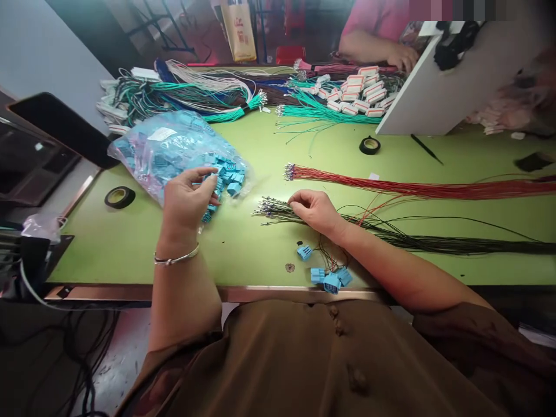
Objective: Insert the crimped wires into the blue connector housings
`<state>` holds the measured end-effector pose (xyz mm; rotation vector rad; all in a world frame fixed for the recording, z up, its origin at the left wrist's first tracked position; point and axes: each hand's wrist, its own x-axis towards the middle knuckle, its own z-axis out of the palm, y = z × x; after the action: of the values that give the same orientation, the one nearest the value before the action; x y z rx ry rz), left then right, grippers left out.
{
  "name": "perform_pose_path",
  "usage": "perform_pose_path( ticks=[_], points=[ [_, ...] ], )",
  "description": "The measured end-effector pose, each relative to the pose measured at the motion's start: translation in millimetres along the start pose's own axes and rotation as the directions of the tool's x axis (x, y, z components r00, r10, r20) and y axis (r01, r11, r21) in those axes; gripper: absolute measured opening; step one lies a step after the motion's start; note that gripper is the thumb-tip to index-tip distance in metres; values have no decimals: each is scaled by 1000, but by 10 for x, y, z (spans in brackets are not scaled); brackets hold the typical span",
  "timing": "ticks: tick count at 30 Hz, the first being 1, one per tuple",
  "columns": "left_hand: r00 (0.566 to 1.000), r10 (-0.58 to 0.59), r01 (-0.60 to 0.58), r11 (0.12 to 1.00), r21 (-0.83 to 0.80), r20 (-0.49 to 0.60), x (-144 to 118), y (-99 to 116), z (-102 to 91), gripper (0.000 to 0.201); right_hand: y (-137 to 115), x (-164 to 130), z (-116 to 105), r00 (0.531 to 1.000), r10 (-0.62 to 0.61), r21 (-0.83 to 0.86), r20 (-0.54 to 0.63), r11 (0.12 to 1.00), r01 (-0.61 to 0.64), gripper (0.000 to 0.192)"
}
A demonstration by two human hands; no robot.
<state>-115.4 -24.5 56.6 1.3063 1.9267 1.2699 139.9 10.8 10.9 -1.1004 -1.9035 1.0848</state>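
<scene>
My left hand (191, 194) is over the mouth of a clear plastic bag (150, 153) full of blue connectors (234, 176). Its thumb and fingers are apart among the loose connectors, and none shows clearly in its grasp. My right hand (319, 211) pinches at the bundle of black wires (278, 209), close to their crimped metal ends. Exactly how many wires sit between the fingertips is hidden. Below that hand, near the table's front edge, lie several blue connectors (331, 282) with thin black and red wires attached.
Red wires (382, 185) run rightward behind the black ones. Black tape rolls lie at left (120, 197) and right (369, 145). Green wire bundles (321, 107) with white connectors (365, 90) line the back. A white panel (417, 87) stands at right, beside another person's hand (402, 56).
</scene>
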Motion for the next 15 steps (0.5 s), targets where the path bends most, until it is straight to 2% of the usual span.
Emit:
perform_pose_path(
  ticks=[2,3,5,7,9,11,15],
  points=[
    [986,-24,77,943,-324,163,-72,57,123,31,0,8,-47,999,0,47,-42,999,2,14],
    [963,-27,144,890,-432,267,-113,78,220,35,-2,3,-62,998,-10,54,-67,998,13,14],
    [892,-42,309,783,-540,450,-195,104,441,41,-6,-21,-85,991,-48,42,-125,998,53,13],
    [828,-79,447,691,-568,555,-259,108,637,41,-11,-51,-104,980,-96,-10,-174,995,96,14],
    [789,-122,536,617,-576,603,-295,102,759,36,-21,-75,-127,973,-129,-62,-193,991,119,15],
    [767,-150,587,556,-589,623,-308,98,804,29,-43,-84,-152,978,-119,-65,-170,992,110,17],
    [761,-153,609,505,-612,631,-321,103,805,22,-115,-70,-190,1000,8,42,-27,999,-7,22]
  ],
)
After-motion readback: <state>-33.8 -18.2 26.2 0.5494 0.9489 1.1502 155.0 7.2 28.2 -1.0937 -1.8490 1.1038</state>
